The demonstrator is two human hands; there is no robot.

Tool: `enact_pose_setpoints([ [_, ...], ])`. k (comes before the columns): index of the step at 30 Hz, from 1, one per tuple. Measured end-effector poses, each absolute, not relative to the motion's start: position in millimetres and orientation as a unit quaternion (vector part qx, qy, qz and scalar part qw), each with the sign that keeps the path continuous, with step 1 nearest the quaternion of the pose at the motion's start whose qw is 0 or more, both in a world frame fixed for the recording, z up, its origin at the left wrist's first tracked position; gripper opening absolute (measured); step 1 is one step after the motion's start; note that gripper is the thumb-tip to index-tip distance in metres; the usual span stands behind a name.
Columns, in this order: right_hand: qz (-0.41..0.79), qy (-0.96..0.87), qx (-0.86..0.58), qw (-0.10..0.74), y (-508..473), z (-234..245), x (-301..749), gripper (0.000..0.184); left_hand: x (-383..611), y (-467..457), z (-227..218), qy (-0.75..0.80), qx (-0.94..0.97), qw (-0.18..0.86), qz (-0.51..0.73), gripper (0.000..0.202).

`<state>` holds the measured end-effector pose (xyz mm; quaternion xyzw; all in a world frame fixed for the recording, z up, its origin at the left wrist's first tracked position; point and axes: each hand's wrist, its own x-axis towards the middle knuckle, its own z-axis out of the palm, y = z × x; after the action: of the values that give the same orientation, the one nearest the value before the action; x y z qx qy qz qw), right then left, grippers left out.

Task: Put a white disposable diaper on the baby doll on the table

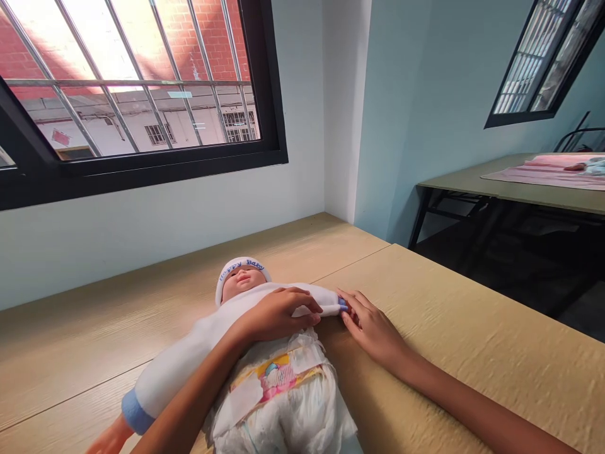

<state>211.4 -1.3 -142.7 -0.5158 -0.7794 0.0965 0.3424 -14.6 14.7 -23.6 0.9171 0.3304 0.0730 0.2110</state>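
A baby doll (pixel 241 328) lies on its back on the worktop (pixel 472 340), its head near the long edge that runs along the wall and its feet out of view beyond the bottom of the picture. It wears a white cap (pixel 242 268) with blue lettering that seems to read "Happy Baby", a white long-sleeved top (pixel 189 359) with blue cuffs, and a disposable diaper (pixel 278 391) with a colourful printed panel.

The left hand (pixel 278 313) lies across the doll's chest, its fingers curled over the white sleeve (pixel 321 302) of the arm stretched toward the right, gathering the cloth in a fold. The right hand (pixel 373 331) sits on the worktop just beyond that arm, its fingertips (pixel 347 312) touching the blue cuff (pixel 343 305); whether they pinch it or only touch it, I cannot tell. The doll's other arm reaches toward the lower left, ending in a blue cuff (pixel 136 411) and a bare vinyl hand (pixel 111 441).

A seam (pixel 352 265) joins two worktop boards just past the cuff. Farther right stands a second table (pixel 501 192) with a pink mat (pixel 548 175) and another doll (pixel 588 166). A barred window (pixel 142 82) shows a brick wall.
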Motion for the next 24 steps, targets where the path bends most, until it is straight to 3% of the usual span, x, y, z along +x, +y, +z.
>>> enact_pose_setpoints([
  [4,0.095,-0.781,-0.534,0.309,-2.7,-140.6,210.7,0.040,-13.7,13.8,-21.4,0.336,0.917,0.206,0.067,0.026],
  [14,0.159,-0.759,-0.533,0.339,8.8,-137.1,212.6,0.017,-13.3,14.5,-23.7,0.335,0.917,0.204,0.067,0.027],
  [24,0.172,-0.749,-0.531,0.357,9.4,-140.2,210.7,0.017,-13.9,15.5,-26.4,0.336,0.916,0.206,0.078,0.028],
])
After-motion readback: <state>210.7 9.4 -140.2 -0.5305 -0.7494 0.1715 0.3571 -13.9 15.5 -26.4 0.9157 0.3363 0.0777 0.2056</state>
